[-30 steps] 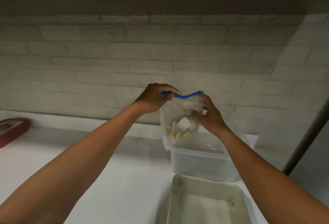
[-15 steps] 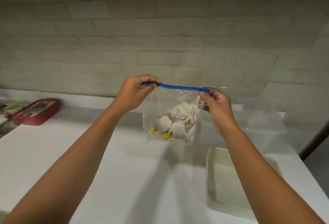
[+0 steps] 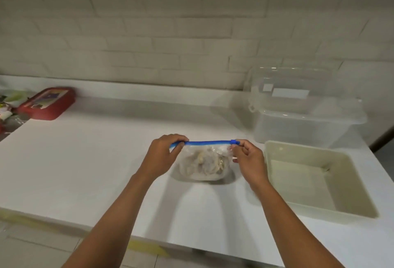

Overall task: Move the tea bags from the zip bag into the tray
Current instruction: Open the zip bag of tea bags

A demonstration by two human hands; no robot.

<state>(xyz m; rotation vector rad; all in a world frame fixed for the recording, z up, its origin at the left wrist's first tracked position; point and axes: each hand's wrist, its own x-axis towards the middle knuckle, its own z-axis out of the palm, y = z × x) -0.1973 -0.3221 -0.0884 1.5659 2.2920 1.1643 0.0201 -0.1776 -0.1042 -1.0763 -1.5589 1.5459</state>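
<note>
Pinching the left end of the blue zip strip (image 3: 207,142), the left hand (image 3: 163,157) has its fingers curled over the top and its thumb underneath; this grip is clamped on the zip bag (image 3: 202,162). At the strip's other end, the right hand (image 3: 248,159) pinches the corner just below the blue slider (image 3: 234,141), fingertips together on the plastic. Between the two hands the strip runs straight and closed, and the clear bag hangs down from it with its bottom resting on the white tabletop (image 3: 96,161). Inside, bunched low in the bag, lie the tea bags (image 3: 204,161), pale and somewhat blurred through the plastic. Just to the right of the right hand sits the cream tray (image 3: 349,210), rectangular, on the tabletop. Beyond the tray, farther from the hands, stands a clear plastic storage box (image 3: 302,127). Well off to the left of the left hand, near the tiled wall (image 3: 170,22), lies a red lidded container (image 3: 47,103)
</note>
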